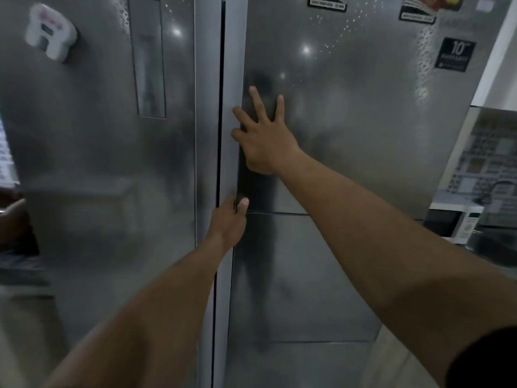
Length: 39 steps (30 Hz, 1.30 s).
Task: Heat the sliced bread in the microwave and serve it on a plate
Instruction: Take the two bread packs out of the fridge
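Observation:
A tall steel side-by-side fridge fills the view, its right door (349, 121) and left door (98, 163) meeting at a dark centre gap. My left hand (228, 222) grips the inner edge of the right door, fingers curled into the gap and thumb on the front. Higher up, my right hand (264, 135) lies flat on the same door with fingers spread and straight. A white microwave (458, 222) stands on the counter at the far right. No bread or plate is in view.
A white magnet (50, 32) sticks to the left door, and stickers (451, 54) sit on the upper right door. A tap and tiled wall (492, 169) show beyond the fridge at right. A dark object (14, 225) sits at the left edge.

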{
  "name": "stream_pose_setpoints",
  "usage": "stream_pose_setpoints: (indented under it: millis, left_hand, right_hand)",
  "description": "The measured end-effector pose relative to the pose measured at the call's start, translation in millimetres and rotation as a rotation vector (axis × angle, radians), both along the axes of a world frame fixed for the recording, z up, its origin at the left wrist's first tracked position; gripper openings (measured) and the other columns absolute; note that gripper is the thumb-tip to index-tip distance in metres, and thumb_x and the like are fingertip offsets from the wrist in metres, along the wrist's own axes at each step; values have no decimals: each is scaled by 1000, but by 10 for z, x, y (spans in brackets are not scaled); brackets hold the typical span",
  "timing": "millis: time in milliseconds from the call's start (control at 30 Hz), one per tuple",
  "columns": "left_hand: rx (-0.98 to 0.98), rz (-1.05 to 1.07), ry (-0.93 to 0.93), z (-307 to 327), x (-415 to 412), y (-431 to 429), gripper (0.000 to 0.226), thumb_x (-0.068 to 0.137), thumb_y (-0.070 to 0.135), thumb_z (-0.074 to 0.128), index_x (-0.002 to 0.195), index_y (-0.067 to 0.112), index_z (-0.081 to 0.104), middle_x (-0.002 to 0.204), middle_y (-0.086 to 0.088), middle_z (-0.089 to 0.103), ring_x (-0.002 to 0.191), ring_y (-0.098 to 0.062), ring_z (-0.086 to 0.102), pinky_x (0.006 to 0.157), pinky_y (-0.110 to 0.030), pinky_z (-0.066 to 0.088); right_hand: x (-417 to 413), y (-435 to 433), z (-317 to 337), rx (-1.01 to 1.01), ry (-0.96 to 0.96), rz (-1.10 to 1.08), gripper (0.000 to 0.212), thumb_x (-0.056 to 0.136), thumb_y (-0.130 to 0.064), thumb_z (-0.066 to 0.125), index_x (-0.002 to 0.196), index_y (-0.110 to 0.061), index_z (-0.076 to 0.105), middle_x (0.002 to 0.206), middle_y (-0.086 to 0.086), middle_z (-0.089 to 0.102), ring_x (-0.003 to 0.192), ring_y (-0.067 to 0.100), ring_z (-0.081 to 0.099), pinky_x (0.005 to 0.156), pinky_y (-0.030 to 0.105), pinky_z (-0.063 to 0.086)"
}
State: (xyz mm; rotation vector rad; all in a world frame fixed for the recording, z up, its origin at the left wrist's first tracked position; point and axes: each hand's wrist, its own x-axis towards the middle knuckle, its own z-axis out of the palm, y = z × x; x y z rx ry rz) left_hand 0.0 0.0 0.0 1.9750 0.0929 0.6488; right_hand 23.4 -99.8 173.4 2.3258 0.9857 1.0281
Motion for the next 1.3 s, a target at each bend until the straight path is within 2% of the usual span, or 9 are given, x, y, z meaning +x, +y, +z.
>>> stream_pose_setpoints:
  millis: [67, 167, 400, 567, 733, 933, 1000, 1133, 1300]
  left_hand:
    - [0, 23, 37, 22, -29, -17, 29, 104, 42, 38, 114, 20, 54, 96, 8, 56, 79, 0, 50, 68, -19, 36]
    - [27, 52, 56, 5, -33, -4, 31, 103, 43, 40, 98, 16, 54, 89, 2, 59, 80, -11, 56, 61, -21, 37]
    - [48, 84, 22, -37, -83, -22, 31, 102, 46, 41, 88, 21, 54, 77, -2, 58, 70, -14, 57, 57, -23, 38]
    - [57, 128, -23, -43, -379, -213, 30, 103, 42, 42, 86, 20, 52, 78, -5, 58, 68, -14, 56, 57, -24, 39]
    - [91, 210, -46, -53, -778, -494, 33, 102, 42, 41, 95, 13, 56, 80, -10, 62, 75, -26, 63, 68, -38, 54]
    - [350, 372, -106, -90, -1258, -859, 32, 103, 36, 40, 75, 20, 45, 59, 3, 47, 59, -22, 45, 56, -31, 29]
    - [460, 368, -85, -76, -1488, -933, 37, 103, 40, 33, 74, 20, 45, 57, 4, 47, 57, -23, 46, 56, -31, 31]
    - [679, 409, -96, 37, -1854, -1126, 33, 103, 40, 35, 86, 18, 52, 79, -5, 59, 72, -28, 60, 59, -32, 37]
    - [779, 478, -324, 20, -2131, -1346, 30, 89, 27, 57, 113, 10, 53, 108, -14, 53, 93, -29, 49, 76, -38, 44]
  right_hand:
    - [-55, -14, 25, -26, 12, -37, 49, 100, -31, 40, 149, -24, 39, 168, 9, -4, 147, 48, -24, 108, 81, 0]
    - [-76, 9, -12, -11, 24, -39, 47, 102, -29, 38, 149, -23, 40, 168, 8, -5, 147, 47, -25, 108, 81, 1]
    - [-151, -45, -28, 20, 39, -4, 46, 102, -29, 40, 147, -22, 40, 168, 8, -6, 147, 46, -26, 108, 81, 0]
    - [-344, -230, -39, 16, 59, 34, 46, 103, -26, 40, 149, -22, 37, 168, 7, -11, 147, 44, -27, 108, 81, 1]
    - [-621, -470, -64, 62, 108, 115, 49, 100, -23, 45, 148, -22, 38, 168, 5, -15, 147, 42, -29, 108, 81, -1]
    - [-1015, -910, -98, 84, 100, 200, 49, 102, -21, 40, 150, -19, 33, 167, 3, -20, 149, 38, -25, 111, 78, 5]
    - [-1226, -1080, -83, 98, 132, 211, 48, 102, -18, 40, 149, -18, 35, 166, 3, -21, 149, 38, -26, 112, 77, 5]
    - [-1584, -1430, -72, 101, 178, 166, 51, 100, -18, 43, 151, -21, 33, 166, 1, -24, 149, 35, -28, 113, 76, 0]
    - [-2017, -1709, -148, 214, 179, 64, 52, 96, -21, 46, 147, -19, 36, 166, 2, -21, 151, 34, -22, 114, 74, -1]
